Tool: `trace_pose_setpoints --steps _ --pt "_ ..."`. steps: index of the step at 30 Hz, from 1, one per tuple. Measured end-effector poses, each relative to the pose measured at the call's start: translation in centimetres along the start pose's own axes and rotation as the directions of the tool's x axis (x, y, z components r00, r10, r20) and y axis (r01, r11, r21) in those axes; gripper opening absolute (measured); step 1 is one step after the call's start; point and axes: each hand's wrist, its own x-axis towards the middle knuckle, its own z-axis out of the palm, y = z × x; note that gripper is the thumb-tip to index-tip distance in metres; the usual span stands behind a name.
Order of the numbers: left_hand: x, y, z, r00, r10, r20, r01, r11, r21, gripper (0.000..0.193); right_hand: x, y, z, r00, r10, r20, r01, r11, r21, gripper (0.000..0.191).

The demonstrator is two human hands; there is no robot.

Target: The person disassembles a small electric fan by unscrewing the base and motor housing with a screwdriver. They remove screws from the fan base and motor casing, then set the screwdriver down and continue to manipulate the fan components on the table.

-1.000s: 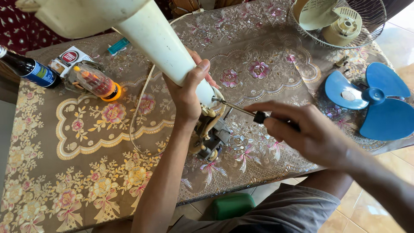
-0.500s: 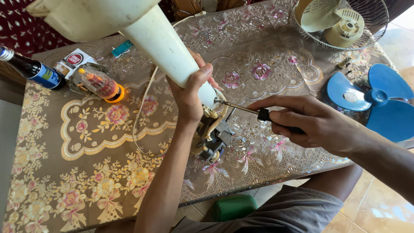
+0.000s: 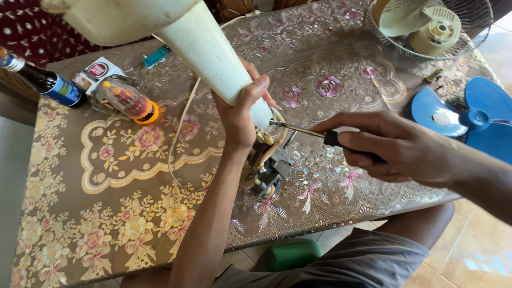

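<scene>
Head view: left hand [image 3: 240,114] clenched round the cream fan neck [image 3: 210,48], right hand [image 3: 397,149] at three o'clock of it grasping a screwdriver [image 3: 320,135], tip set at the neck's lower end above the wired switch block [image 3: 264,170] near the table [image 3: 106,224] edge. Could slip off the fastener and jab the left fingers or nick the wires if pushed askew; block might drop off the edge if freed suddenly. Since half a second ago, right hand drawn toward three o'clock, baring more shaft; left grip unchanged.
</scene>
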Motion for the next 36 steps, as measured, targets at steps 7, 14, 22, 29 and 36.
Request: trace_pose_setpoints --steps 7,14,22,29,36 --pt "-0.2 -0.1 0.4 0.999 -0.031 -0.015 0.031 0.999 0.018 0.018 -1.4 -2.8 2.2 0.834 -0.533 0.142 0.19 0.037 -0.981 0.048" --pt "-0.3 0.5 0.2 0.999 -0.039 -0.03 0.038 0.999 -0.027 0.017 -2.0 -2.5 1.4 0.563 -0.685 0.463 0.2 -0.43 -0.88 0.067" --pt "-0.6 0.9 0.1 0.998 -0.055 0.038 0.057 0.998 -0.035 0.016 -0.4 -1.8 1.2 0.98 -0.179 -0.088 0.082 0.761 -0.644 0.056" --pt "-0.6 0.8 0.2 0.997 -0.079 0.02 0.08 0.997 -0.02 0.017 -1.5 0.5 1.3 0.869 -0.459 0.187 0.052 -0.291 -0.955 0.069" --pt "-0.7 0.9 0.3 0.998 -0.054 0.022 0.055 0.998 -0.031 0.017 -1.3 1.0 0.8 0.925 -0.364 -0.107 0.276 0.84 -0.466 0.073"
